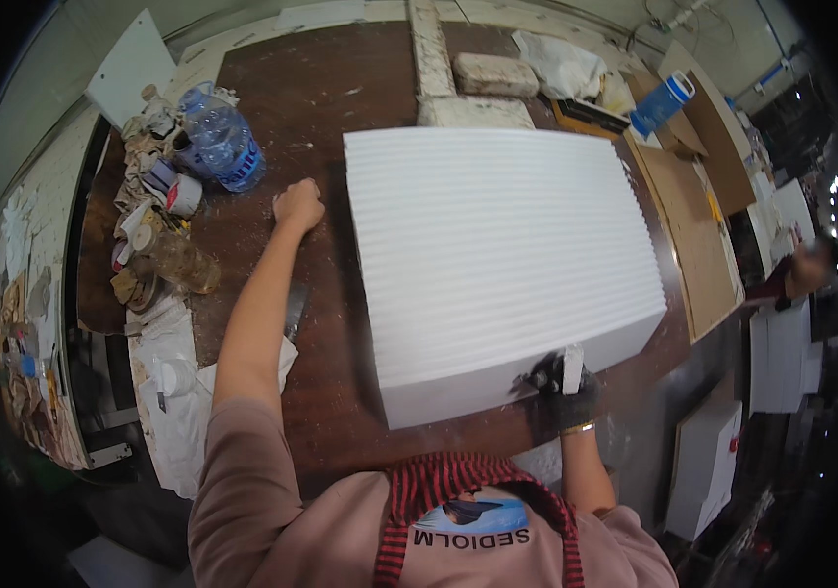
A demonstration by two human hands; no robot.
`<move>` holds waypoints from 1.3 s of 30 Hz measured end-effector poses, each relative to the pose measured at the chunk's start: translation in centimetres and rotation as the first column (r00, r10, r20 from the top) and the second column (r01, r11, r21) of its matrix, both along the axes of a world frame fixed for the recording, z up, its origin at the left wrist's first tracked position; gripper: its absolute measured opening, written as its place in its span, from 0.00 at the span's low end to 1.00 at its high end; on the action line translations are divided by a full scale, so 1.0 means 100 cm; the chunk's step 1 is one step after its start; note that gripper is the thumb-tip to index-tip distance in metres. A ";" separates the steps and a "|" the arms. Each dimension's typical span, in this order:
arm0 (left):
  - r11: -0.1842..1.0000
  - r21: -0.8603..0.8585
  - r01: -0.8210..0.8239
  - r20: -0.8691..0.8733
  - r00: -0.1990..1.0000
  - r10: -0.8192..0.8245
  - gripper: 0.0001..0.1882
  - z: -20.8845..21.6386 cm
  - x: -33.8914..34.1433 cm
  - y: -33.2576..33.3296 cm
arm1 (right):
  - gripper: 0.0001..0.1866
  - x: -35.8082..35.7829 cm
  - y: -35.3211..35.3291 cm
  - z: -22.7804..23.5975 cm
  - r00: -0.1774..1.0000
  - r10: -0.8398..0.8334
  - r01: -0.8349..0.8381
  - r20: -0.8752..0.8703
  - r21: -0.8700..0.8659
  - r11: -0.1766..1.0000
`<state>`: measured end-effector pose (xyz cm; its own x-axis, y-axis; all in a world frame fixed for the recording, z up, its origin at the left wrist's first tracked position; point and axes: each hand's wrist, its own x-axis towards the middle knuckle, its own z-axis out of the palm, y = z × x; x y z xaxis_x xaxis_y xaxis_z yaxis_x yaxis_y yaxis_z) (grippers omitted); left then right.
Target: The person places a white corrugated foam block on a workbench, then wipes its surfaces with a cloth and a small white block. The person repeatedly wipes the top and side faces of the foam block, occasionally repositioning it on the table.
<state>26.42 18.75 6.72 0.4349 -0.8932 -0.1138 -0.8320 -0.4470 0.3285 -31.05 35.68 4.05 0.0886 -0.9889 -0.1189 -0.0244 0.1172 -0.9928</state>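
Note:
A large white stack [507, 255] of thin, stepped layers with a ridged top lies on the brown table [326, 392] in front of me. At its near right edge is my right hand [564, 392], in a black glove. The fingers are closed on a small white rectangular block, [572, 368] held upright against the stack's near side; some of the glove is blurred. My left hand [298, 206] is bare and closed in a fist, resting on the table a little left of the stack. Nothing shows in it.
Left of my left hand stand a large clear water bottle [221, 137], a jar with brownish contents [176, 257] and crumpled scraps. Behind the stack lie a whitish wrapped brick-shaped block [495, 74] and a blue bottle [662, 103]. Cardboard [684, 235] is at the right; another person [801, 274] is beyond.

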 end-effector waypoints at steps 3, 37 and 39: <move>0.996 -0.076 -0.042 -0.058 0.998 0.037 0.07 0.011 0.003 0.020 | 0.11 0.008 0.004 0.018 0.611 -0.164 -0.234 -0.774 -0.375 0.897; -0.120 -0.097 0.988 0.280 -0.088 -0.956 0.04 0.127 -0.342 0.068 | 0.31 -0.024 0.012 -0.004 0.676 -0.142 0.027 0.723 0.168 0.985; -0.196 0.005 0.981 0.302 -0.188 -0.935 0.06 0.128 -0.326 0.070 | 0.34 -0.025 0.009 -0.011 0.349 -0.099 -0.041 0.932 0.121 0.992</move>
<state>-6.20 25.79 19.50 -0.9640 -0.2652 0.0186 -0.2637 0.9627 0.0602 -33.55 36.54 2.98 0.1833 -0.9800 -0.0781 0.9160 0.1990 -0.3483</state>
